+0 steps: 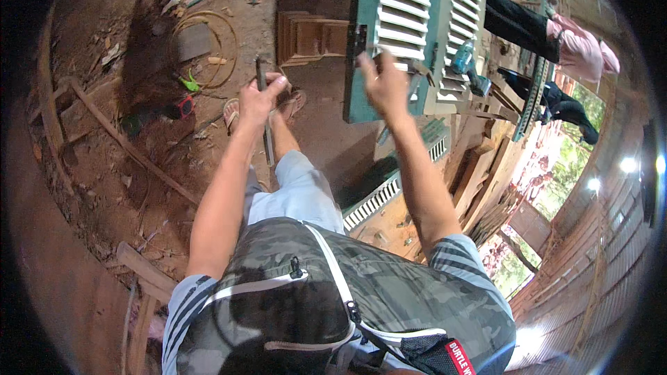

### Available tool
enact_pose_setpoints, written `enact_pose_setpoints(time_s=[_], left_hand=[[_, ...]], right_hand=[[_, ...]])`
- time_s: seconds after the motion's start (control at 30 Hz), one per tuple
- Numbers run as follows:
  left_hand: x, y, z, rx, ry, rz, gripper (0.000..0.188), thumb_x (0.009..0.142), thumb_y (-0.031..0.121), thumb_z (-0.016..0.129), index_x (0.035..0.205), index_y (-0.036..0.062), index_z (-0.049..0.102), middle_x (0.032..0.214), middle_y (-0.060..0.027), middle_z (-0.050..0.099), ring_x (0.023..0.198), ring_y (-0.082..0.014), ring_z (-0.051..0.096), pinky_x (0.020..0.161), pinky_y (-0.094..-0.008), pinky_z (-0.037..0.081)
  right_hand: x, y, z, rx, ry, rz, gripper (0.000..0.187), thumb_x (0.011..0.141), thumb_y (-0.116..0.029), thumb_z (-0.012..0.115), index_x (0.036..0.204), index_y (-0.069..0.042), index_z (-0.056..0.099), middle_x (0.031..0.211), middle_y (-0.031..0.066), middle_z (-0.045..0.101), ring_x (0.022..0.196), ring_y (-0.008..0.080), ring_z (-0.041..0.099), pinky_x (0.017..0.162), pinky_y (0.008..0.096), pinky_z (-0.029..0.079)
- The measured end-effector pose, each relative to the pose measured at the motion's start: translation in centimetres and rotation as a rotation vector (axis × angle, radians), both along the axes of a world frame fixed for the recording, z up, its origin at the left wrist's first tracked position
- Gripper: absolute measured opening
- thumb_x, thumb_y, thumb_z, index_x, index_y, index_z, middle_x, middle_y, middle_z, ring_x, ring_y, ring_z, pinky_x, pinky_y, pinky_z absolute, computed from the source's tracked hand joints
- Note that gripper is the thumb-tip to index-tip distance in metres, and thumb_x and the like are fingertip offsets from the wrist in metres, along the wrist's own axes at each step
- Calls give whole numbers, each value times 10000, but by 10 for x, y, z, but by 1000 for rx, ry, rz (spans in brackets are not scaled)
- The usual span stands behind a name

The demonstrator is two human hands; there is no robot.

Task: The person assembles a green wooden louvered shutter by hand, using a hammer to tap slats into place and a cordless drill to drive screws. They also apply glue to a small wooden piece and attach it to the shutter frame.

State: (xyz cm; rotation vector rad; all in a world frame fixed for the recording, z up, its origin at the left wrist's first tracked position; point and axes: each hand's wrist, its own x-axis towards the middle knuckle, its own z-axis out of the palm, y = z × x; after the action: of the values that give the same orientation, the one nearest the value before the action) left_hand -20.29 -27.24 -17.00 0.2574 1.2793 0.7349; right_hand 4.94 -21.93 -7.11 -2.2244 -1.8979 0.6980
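My left hand (pixel 258 102) is closed around a long, thin, dark bar (pixel 268 146), which sticks out above and below the fist. My right hand (pixel 386 87) is over the near end of a green louvered shutter (pixel 358 101), its thumb and forefinger raised. Motion smears its fingers, and some are hidden. Close by on the shutter's edge is a small dark metal plate (pixel 360 37). Just right of that hand a dark, curved metal piece (pixel 421 71) shows; I cannot tell whether the hand touches it. White slats (pixel 403 10) fill the shutter's openings.
A teal power drill (pixel 464 57) rests on the shutters. Brown stacked frames (pixel 306 38) stand beyond my feet. Left on the dirt floor lie a hose coil (pixel 229 45), a bright green item (pixel 189 82) and wood scraps. At right are two people, one in a pink top (pixel 582 50), and stacked timber (pixel 479 180).
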Motion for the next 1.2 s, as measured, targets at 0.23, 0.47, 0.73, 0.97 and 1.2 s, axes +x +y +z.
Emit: enact_pose_setpoints(time_s=[0.23,0.47,0.73,0.97,1.2], left_hand=[[71,-6,39,219,-230,-262,210,936,215,823,1038,37,775,938,-6,754,843,-100,662,777,-287,519],[107,64,35,554,432,-276,410,901,379,852,1041,2,771,963,-145,759,894,-248,709,836,-391,540],[156,156,15,692,963,-614,477,862,476,846,1074,53,783,1074,-193,710,1018,-419,690,895,-526,520],[104,140,-51,636,911,-331,549,971,331,801,1288,-97,666,1209,-188,731,1067,-306,713,942,-444,551],[98,141,-25,337,756,-380,270,1019,186,742,1185,-25,717,998,-32,735,798,-129,651,712,-316,527]], right_hand=[[-21,-95,13,-244,625,-305,183,1036,-153,672,1011,27,696,764,84,716,676,124,659,626,323,526],[121,-94,11,125,515,-798,272,1021,-239,735,903,7,724,701,51,704,599,114,648,549,274,489],[275,-136,-49,105,422,-1076,298,970,-292,799,852,-39,695,688,45,689,563,108,624,521,277,470],[400,-119,-67,472,308,-1178,267,1047,-223,651,871,-25,684,736,88,728,603,173,664,613,373,525],[568,2,-61,188,1,-747,279,961,-304,742,925,-27,743,875,151,756,833,285,725,748,432,546]])
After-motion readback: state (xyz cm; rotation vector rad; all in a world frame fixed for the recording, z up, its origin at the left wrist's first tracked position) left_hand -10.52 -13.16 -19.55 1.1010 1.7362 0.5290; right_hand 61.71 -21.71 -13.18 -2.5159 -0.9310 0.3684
